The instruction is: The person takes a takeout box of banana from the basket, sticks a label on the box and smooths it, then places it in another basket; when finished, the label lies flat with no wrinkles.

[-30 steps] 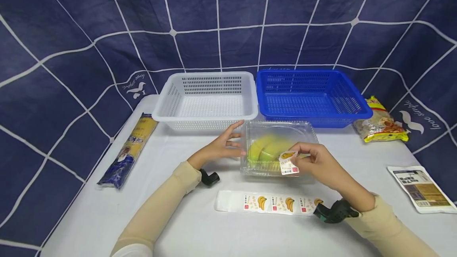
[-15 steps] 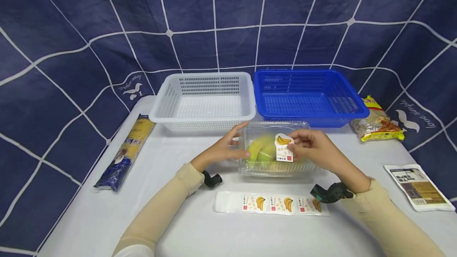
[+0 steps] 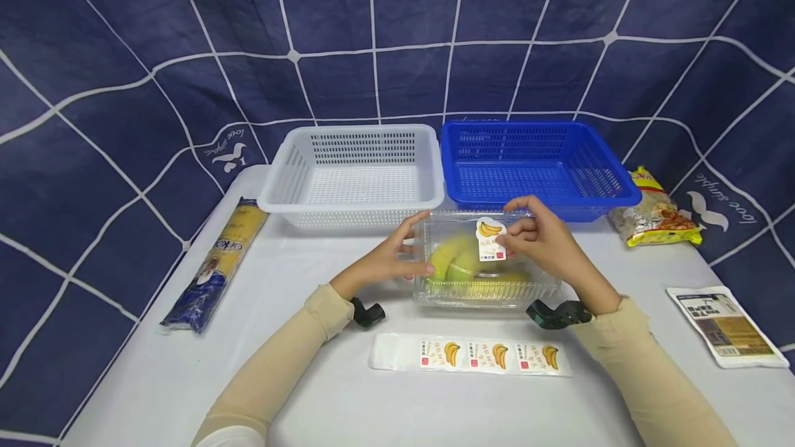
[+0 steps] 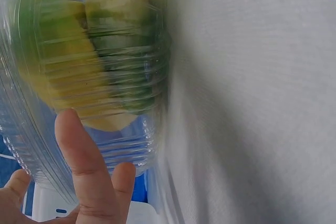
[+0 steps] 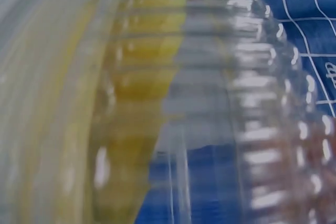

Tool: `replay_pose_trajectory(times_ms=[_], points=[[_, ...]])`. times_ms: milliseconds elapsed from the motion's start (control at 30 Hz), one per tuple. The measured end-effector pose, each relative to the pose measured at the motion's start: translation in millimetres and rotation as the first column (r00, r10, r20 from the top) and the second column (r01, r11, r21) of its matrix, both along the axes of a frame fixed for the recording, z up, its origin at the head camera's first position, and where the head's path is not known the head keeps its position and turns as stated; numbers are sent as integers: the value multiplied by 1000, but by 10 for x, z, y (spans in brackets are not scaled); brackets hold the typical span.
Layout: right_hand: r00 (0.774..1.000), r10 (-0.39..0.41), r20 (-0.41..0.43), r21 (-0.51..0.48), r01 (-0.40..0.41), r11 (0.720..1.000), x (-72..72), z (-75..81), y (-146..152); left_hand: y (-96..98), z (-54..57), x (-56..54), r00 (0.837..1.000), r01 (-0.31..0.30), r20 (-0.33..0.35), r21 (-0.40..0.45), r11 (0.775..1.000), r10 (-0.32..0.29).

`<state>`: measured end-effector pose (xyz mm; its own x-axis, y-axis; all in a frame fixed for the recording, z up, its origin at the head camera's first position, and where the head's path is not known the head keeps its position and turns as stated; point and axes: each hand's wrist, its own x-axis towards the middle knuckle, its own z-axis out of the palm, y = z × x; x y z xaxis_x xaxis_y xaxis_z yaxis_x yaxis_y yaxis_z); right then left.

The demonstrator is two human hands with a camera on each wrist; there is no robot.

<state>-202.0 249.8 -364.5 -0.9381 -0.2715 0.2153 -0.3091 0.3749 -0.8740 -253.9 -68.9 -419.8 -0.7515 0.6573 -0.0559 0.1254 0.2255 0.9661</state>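
Note:
A clear plastic clamshell box [image 3: 528,288] holding yellow-green bananas [image 3: 456,261] stands on the table below the baskets. Against its left side rests my left hand [image 3: 388,257], thumb at the front and fingers spread towards the back; the left wrist view shows extended fingers [image 4: 86,166] touching the ribbed wall. My right hand [image 3: 546,243] pinches the right edge of a white banana sticker [image 3: 489,243] over the lid, its index finger stretched to the box's far edge. Whether the sticker lies flat on the lid is unclear. The ribbed plastic fills the right wrist view.
A strip of banana stickers [image 3: 468,355] lies in front of the box. Behind stand a white basket [image 3: 350,209] and a blue basket [image 3: 540,202]. A pasta packet [image 3: 217,264] lies left; a yellow food bag [image 3: 658,212] and a flat pouch [image 3: 727,326] lie right.
My right hand has carried the sticker up and slightly left over the lid, and its index finger has stretched out towards the far edge. My left hand stays at the box's side.

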Motion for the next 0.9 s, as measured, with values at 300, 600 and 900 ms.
replay_pose_trajectory(times_ms=[300,600,900], points=[[1000,-17,8,55,17,998,-59,-60,-14,-12,14,-6,1000,-8,0,-1,1000,8],[990,-104,-100,237,125,963,-47,-111,-65,3,10,-9,1000,-2,-2,4,1000,2],[984,-125,-130,272,157,949,-43,-134,-84,14,4,0,1000,2,2,17,1000,-2]])
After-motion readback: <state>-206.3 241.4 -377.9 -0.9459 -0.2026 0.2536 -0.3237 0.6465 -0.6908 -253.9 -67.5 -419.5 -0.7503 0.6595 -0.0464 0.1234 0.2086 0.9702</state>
